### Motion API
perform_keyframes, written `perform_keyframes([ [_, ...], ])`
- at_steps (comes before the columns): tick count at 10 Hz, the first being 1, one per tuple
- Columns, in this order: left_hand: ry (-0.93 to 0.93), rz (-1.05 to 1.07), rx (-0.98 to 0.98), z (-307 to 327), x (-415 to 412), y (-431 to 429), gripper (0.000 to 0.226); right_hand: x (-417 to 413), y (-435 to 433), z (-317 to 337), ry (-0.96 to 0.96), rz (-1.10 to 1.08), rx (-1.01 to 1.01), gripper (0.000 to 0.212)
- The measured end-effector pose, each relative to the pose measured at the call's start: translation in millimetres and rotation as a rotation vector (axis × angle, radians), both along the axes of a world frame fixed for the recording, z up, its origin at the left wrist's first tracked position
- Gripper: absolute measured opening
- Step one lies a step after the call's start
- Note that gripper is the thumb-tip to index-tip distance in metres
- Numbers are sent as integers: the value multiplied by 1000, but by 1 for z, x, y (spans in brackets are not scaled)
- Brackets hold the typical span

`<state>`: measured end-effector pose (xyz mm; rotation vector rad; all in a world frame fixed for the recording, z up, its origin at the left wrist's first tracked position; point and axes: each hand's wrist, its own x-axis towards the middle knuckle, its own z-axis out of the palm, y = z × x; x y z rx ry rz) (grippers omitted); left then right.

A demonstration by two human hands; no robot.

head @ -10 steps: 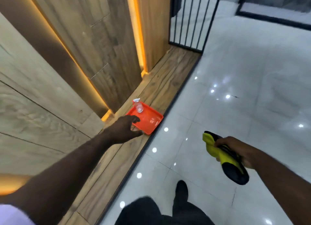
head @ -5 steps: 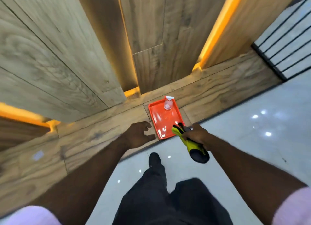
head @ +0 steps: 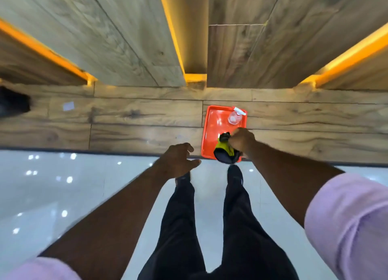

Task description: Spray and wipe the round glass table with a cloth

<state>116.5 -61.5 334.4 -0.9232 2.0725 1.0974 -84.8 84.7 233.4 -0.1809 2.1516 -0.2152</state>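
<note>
An orange tray (head: 212,122) lies on a low wooden ledge in front of me. A clear spray bottle (head: 235,116) with a white nozzle stands in the tray's far right corner. My right hand (head: 241,140) grips a yellow and black cloth (head: 225,151) over the tray's near end. My left hand (head: 178,161) hovers left of the tray with loosely curled fingers, holding nothing. No round glass table is in view.
The wooden ledge (head: 126,120) runs left to right below wood wall panels with lit orange strips. A glossy white tile floor (head: 63,195) lies under my legs and shoes. A dark object (head: 12,104) sits at the far left edge.
The view has swung to face the ledge squarely. My right hand has carried the cloth over the tray's near end. My left hand has drawn back from the tray's edge.
</note>
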Motion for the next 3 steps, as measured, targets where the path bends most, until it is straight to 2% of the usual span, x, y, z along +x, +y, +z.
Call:
perform_keyframes([
  [1, -31, 57, -8, 5, 7, 22, 57, -13, 8, 6, 90, -32, -133, 15],
  [3, 15, 129, -28, 7, 2, 43, 56, -20, 28, 30, 111, -88, -308, 28],
])
